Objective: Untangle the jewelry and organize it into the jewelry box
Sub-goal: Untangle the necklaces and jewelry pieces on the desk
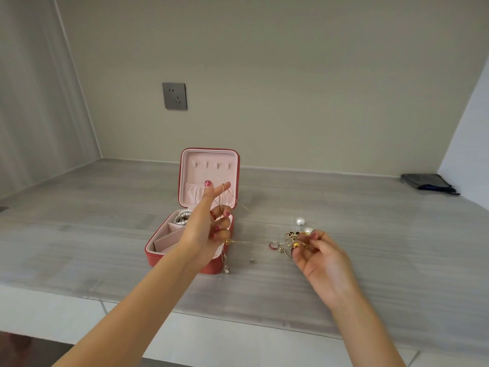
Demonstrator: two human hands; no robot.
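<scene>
Pinching a tangled cluster of gold jewelry [292,241] with two pearls, the right hand [321,256] hovers just above the grey worktop [370,234]. A thin chain [251,242] stretches from this cluster to the left hand [211,229], whose lower fingers curl round it while the index finger points up with chain loops hanging over it. Behind the left hand stands the open red jewelry box [185,260], with a pearl strand [182,217] in a back compartment, and farther away a wall socket [174,96].

Head-worn camera looks forward and down at the countertop [344,207], close.
</scene>
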